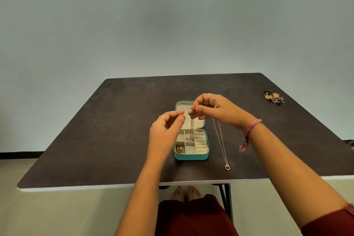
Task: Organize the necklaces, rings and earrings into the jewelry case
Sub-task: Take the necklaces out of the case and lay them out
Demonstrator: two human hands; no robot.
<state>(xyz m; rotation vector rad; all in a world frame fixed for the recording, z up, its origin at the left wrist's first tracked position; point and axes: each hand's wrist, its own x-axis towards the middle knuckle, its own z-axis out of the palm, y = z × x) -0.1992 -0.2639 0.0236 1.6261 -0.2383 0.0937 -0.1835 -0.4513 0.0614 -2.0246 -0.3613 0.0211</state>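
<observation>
A teal jewelry case (191, 156) lies open in the middle of the dark table, its lid flat behind it. My right hand (214, 109) pinches a silver pendant necklace (192, 126) above the case; its chain hangs down into a middle compartment. My left hand (166, 130) hovers just left of the chain with loosely curled fingers, holding nothing. A gold earring (178, 150) sits in the front-left compartment. The ring rolls (201, 142) fill the right side. A thin gold necklace (222, 145) with a small ring pendant lies stretched on the table right of the case.
A cluster of dark and gold flower-shaped jewelry (273, 97) lies near the far right edge of the table (95, 140). A wall rises behind the table. My feet and the table's legs show below the front edge.
</observation>
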